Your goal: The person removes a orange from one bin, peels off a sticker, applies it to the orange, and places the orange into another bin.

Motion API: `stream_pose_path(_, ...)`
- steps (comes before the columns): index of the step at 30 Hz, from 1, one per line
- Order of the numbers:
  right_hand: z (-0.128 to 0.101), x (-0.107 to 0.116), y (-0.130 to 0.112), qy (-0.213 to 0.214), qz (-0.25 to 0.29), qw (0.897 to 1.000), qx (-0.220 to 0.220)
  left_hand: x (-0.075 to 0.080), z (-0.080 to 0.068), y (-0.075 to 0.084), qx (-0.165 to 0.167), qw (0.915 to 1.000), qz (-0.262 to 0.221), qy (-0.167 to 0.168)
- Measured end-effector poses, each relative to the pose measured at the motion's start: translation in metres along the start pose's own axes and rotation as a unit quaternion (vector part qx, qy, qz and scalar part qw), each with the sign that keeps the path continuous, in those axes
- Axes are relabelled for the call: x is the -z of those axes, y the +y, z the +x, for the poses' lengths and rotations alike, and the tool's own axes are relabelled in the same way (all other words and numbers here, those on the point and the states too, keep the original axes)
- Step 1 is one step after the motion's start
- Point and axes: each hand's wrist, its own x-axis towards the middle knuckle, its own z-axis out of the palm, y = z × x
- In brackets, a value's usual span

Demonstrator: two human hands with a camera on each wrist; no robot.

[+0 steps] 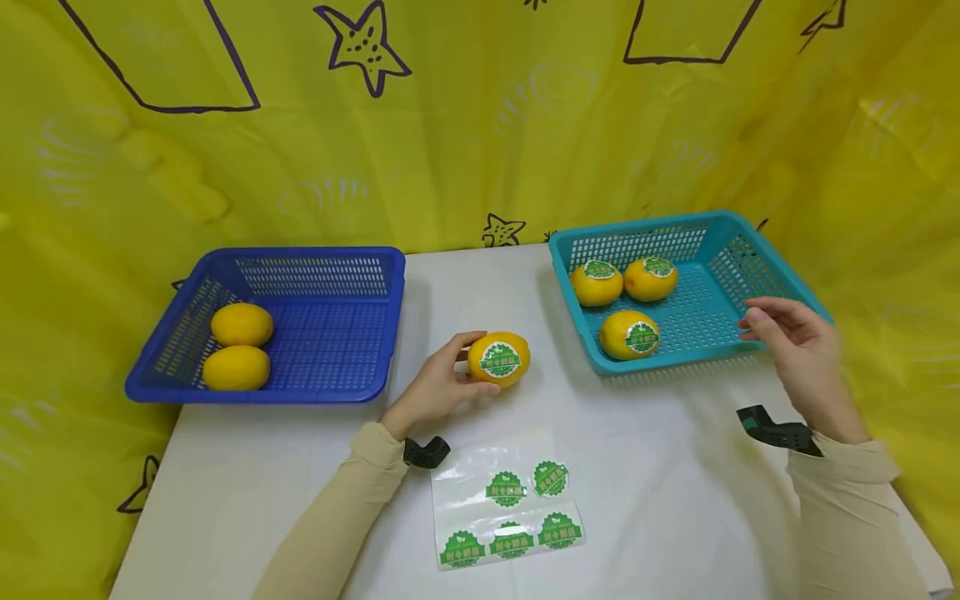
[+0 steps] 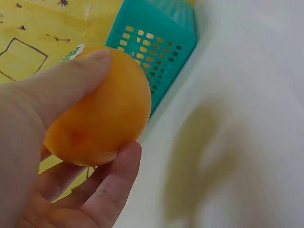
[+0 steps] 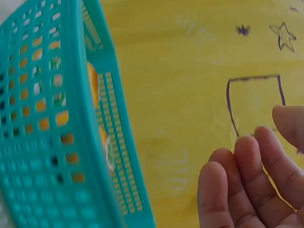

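Note:
In the head view my left hand holds a lemon above the table, between the two baskets. A round green-and-white sticker is on its upper side. The left wrist view shows the thumb on one side of the lemon and fingers curled against the other. My right hand hovers over the right end of the teal basket, with relaxed, slightly bent fingers and nothing in them. A sheet of green stickers lies on the table in front of the left hand.
The teal basket contains three stickered lemons, one being the front lemon. At left, a blue basket contains two plain lemons, including the back one. Behind the white table hangs a yellow patterned curtain.

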Motion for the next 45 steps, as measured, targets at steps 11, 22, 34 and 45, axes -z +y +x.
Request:
stream_pose_path(11, -0.001, 0.050, 0.016, 0.183, -0.127, 0.973, -0.058, -0.019, 0.042, 0.049, -0.064, 0.9976, -0.019, -0.019)
stream_pose_path(22, 0.005, 0.077, 0.038, 0.161, -0.073, 0.969, -0.171, -0.060, 0.116, 0.103, -0.093, 0.9929, -0.029, -0.069)
stream_pose_path(34, -0.001, 0.100, 0.046, 0.074, -0.109, 0.968, -0.214, -0.134, 0.218, 0.147, -0.081, 0.9775, 0.145, -0.130)
stream_pose_path(45, 0.002, 0.099, 0.058, 0.100, -0.018, 0.977, -0.188, -0.198, 0.260, 0.143, -0.017, 0.9204, 0.349, -0.176)
